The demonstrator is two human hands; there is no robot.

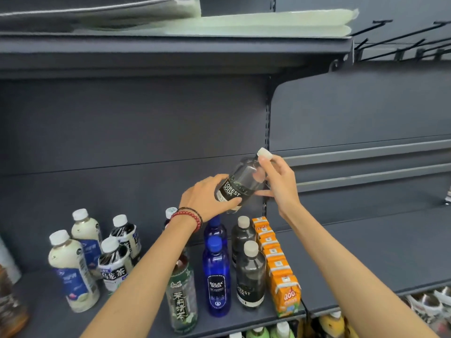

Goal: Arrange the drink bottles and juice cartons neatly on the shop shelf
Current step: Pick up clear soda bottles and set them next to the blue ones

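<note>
Our forearms (pixel 146 267) reach up from bottom edge. Left hand (pixel 207 196) fingers curl round lower body of dark Forest Soda bottle (pixel 241 185). Right hand (pixel 280 181) fingers grip its neck under white cap (pixel 264 152). We hold bottle tilted, cap up-right, above shelf (pixel 366 252). Below stand two matching soda bottles (pixel 251 276), between blue bottles (pixel 217 276) and orange juice cartons (pixel 275 259).

The person's arms were bare as far as could be seen, the left forearm (pixel 136 276) and the right forearm (pixel 353 259) alike, both slim. On the left wrist sat two bracelets close together: a string of round, glossy red beads (pixel 188 215) and, beside it and nearer the left hand (pixel 207 196), a thinner dark beaded strand (pixel 196 212).
</note>
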